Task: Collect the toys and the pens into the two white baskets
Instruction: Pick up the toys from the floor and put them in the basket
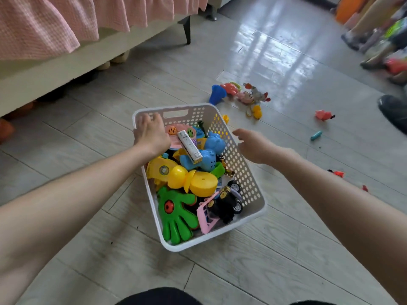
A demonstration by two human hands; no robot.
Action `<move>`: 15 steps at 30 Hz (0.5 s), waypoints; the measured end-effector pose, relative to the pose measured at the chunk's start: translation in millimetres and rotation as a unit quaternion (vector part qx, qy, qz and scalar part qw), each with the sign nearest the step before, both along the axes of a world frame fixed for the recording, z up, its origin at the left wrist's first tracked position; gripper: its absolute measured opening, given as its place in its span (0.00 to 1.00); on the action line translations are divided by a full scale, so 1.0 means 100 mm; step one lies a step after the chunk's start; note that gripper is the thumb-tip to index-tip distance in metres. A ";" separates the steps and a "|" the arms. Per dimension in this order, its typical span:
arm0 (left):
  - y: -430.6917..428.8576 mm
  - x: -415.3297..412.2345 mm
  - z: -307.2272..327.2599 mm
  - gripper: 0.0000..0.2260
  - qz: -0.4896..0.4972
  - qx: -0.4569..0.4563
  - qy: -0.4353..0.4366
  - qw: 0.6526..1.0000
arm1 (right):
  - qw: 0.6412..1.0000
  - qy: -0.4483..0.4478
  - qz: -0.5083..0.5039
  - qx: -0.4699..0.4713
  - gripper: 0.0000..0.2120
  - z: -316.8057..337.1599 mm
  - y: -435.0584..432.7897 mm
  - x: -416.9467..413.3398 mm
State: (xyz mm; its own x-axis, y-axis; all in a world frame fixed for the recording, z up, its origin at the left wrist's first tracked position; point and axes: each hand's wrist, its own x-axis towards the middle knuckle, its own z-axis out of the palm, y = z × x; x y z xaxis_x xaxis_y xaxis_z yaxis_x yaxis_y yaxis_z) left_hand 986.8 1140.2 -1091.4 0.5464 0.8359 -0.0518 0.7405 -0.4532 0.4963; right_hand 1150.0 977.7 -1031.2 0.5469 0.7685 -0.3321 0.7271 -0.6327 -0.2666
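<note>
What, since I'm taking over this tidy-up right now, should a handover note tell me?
Left hand grips the white basket by its far-left rim; right hand open, empty, beside its right wall.
Done: basket is nearly full of toys.
Left on the floor beyond it: blue cone, red-pink toy cluster, yellow toy, pink toy, teal pen-like stick, red bits.
Second basket not in view.

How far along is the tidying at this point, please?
Done: one white basket is heaped with toys, a green toy hand and a black car among them. In hand: the left hand grips its far rim; the right hand hovers open beside it. Left: a blue toy, a pink toy and a teal pen lie on the floor. No second basket shows.
</note>
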 end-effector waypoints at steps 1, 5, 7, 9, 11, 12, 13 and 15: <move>-0.01 -0.01 0.03 0.22 -0.004 -0.007 0.003 1.000 | 1.000 -0.009 0.004 -0.017 0.22 0.07 -0.02 -0.01; 0.05 -0.11 0.14 0.19 -0.028 -0.009 0.021 0.999 | 0.999 -0.037 0.003 -0.030 0.20 0.21 -0.03 0.08; 0.11 -0.14 0.17 0.20 -0.022 -0.017 0.037 0.999 | 0.999 -0.041 0.000 -0.022 0.20 0.19 -0.01 0.16; 0.14 -0.15 0.18 0.22 -0.012 -0.031 0.054 0.998 | 0.999 -0.035 -0.002 -0.019 0.20 0.09 0.00 0.27; 0.13 -0.11 0.17 0.23 -0.005 -0.033 0.065 0.997 | 1.000 -0.026 0.006 -0.013 0.20 -0.04 0.06 0.41; 0.12 -0.07 0.17 0.23 0.000 -0.036 0.068 0.997 | 1.000 -0.021 0.011 -0.010 0.20 -0.12 0.10 0.51; 0.10 -0.04 0.18 0.24 0.004 -0.039 0.071 0.997 | 1.000 -0.017 0.016 -0.010 0.20 -0.21 0.14 0.60; 0.08 0.04 0.19 0.24 0.016 -0.038 0.085 0.996 | 0.999 -0.011 0.034 -0.013 0.21 -0.37 0.23 0.77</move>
State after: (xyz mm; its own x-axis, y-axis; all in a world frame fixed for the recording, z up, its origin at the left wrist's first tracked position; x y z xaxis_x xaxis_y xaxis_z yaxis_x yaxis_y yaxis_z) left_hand 991.0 1148.3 -1072.1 0.4971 0.8432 -0.2049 0.8304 -0.3939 0.3940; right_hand 1227.5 1000.7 -1068.2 0.5007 0.7957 -0.3410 0.7743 -0.5877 -0.2345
